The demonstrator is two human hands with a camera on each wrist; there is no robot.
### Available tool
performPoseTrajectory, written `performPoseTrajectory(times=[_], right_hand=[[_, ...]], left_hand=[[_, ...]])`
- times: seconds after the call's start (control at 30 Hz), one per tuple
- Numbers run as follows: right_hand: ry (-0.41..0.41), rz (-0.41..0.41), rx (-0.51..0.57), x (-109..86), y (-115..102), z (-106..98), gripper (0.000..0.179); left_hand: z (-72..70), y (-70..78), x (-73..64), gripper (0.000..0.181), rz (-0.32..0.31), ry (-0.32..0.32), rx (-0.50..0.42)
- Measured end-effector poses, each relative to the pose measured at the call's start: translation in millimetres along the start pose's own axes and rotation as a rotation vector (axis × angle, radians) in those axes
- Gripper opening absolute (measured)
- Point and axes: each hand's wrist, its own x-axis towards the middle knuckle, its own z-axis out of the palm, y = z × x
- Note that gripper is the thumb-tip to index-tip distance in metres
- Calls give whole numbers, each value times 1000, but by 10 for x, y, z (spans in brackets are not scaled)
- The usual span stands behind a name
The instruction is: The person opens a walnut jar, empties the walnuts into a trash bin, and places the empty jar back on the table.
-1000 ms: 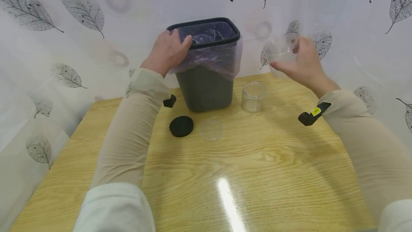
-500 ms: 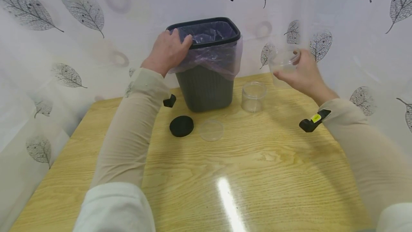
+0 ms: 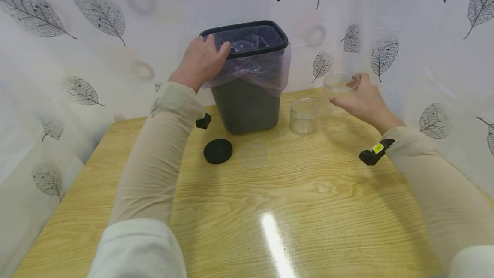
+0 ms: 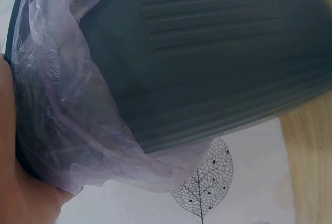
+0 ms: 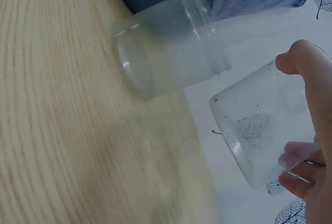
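My left hand (image 3: 200, 61) grips the left end of the rim of a dark grey trash can (image 3: 247, 108), which stands upright at the table's back. A thin purple bag (image 3: 266, 70) lines it and folds over the rim. Off to the right, my right hand (image 3: 365, 102) holds a clear plastic cup (image 3: 335, 91) by its sides, near the back edge of the table. Dark specks dot the cup (image 5: 259, 115) in the right wrist view. Between can and cup stands a clear plastic jar (image 3: 304, 119) without a lid. Whether the cup's base touches the table is hard to tell.
In front of the can lie a round black lid (image 3: 218, 151) and, beside it, a clear flat disc (image 3: 253, 157). A leaf-patterned curtain (image 3: 154, 55) hangs behind the wooden table (image 3: 308, 218).
The right hand has lowered the clear cup toward the tabletop, to the right of the jar. My left hand and the trash can stay where they were.
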Motion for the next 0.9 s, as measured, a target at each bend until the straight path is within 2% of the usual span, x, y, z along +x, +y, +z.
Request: performPoseTrajectory(times=[0.37,0.63,0.9], right_hand=[[-69,23,-18,-72,190,117,116],[-75,-20,-21,-66,305,174,108],[-119,-1,-48,-103,363,231,107]], left_hand=[[1,-9,1,80,6,-1,-1],[-5,-14,2,81,7,-5,-8],[-3,-14,3,81,-3,-10,-18]])
